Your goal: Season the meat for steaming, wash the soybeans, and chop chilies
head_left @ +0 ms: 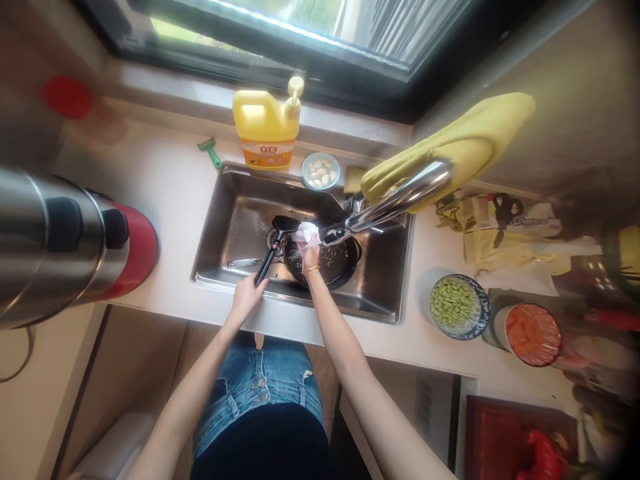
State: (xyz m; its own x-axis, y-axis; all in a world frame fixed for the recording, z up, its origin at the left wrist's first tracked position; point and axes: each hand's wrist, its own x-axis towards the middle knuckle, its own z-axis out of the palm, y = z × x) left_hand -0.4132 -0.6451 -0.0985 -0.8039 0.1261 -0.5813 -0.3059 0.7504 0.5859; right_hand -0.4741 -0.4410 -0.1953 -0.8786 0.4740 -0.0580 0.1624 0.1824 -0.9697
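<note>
Left hand (246,297) is closed around the pan handle (267,260). Just right of it, the right hand (310,257) pinches a white cloth (306,233) against the pan (345,261), which lies in the sink (225,220) under the tap (400,197). This looks like mid-wipe; reaching the pan's far side would call for a steady handle hold. Counted: one pan, one cloth, one soap bottle (265,130) beyond, and three bowls: garlic (321,171), beans (457,305), carrots (533,333).

Daylight from the window (310,27) brightens the counter (170,193) and glints off the tap (400,197), while the wide lens bends, blurs and darkens the edges, softening the kettle (55,247).
</note>
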